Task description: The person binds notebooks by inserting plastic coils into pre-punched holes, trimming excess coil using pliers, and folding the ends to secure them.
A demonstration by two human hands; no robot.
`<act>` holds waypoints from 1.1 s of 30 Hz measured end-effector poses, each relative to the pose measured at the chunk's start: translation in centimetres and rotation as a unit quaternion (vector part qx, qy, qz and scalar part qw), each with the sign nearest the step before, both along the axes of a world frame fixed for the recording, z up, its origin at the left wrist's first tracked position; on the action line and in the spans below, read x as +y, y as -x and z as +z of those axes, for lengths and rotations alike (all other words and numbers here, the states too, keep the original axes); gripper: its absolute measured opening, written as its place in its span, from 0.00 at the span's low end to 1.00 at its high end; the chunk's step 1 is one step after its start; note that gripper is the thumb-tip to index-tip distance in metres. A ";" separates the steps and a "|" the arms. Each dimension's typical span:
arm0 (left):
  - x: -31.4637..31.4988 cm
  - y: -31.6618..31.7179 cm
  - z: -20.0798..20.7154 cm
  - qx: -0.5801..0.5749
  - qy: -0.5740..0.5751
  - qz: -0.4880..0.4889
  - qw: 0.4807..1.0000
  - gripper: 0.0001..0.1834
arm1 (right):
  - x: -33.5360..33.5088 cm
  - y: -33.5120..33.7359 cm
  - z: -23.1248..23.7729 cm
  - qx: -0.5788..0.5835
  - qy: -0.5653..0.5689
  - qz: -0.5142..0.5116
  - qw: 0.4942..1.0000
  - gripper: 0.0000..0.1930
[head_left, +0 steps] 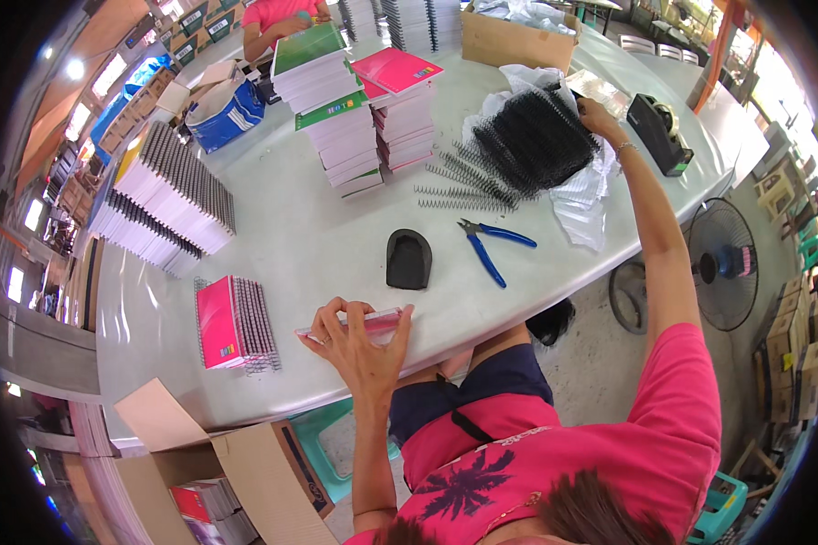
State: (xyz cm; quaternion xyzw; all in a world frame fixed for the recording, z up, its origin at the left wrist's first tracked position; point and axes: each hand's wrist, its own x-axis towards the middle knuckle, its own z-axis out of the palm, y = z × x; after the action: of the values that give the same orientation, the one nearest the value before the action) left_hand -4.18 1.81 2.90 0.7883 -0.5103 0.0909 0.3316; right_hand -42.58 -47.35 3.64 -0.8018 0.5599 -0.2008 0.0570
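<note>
My left hand (359,343) grips a small pink-covered notebook (386,320) at the table's front edge, thumb on one side and fingers over the other. It stands edge-up under my palm, partly hidden. My right hand (598,120) reaches to the far right edge of a heap of black spiral binding coils (536,141). Its fingers curl in at the coils, and what they pinch is hidden. Several loose coils (463,182) fan out left of the heap. Blue-handled cutting pliers (493,247) lie spread on the table, beside a black rounded holder (409,260).
A small pile of coil-bound pink notebooks (218,318) sits left. Behind are bound stacks (177,191) and tall unbound stacks (336,136). A tape dispenser (661,133) and cardboard box (518,41) stand farther right. A fan (723,263) is beside the table; another person (277,20) sits opposite.
</note>
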 end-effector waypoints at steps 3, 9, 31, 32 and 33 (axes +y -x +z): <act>0.0 -0.1 -0.1 0.007 0.010 -0.008 1.000 0.26 | -0.3 0.3 0.2 0.003 -0.055 -0.019 0.998 0.16; 0.2 -0.4 0.0 -0.013 0.015 0.003 1.000 0.26 | 0.2 -1.2 -1.2 -0.068 0.095 -0.009 0.993 0.13; 0.1 -0.8 0.1 -0.041 0.027 -0.001 0.999 0.19 | 21.9 -14.5 4.0 -0.578 -0.273 0.219 0.737 0.18; 0.0 -0.8 0.0 -0.043 0.026 -0.001 0.999 0.20 | 23.1 -15.2 4.1 -0.574 -0.294 0.229 0.729 0.17; -0.2 -0.7 -0.1 -0.041 0.028 -0.010 0.999 0.20 | 24.1 -15.6 4.0 -0.571 -0.311 0.238 0.721 0.17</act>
State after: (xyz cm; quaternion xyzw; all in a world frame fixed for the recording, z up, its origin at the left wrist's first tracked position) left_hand -3.52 1.60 2.83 0.7694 -0.5283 0.1338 0.3331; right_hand -26.99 -23.25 7.67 -0.5794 0.2427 -0.4153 0.6580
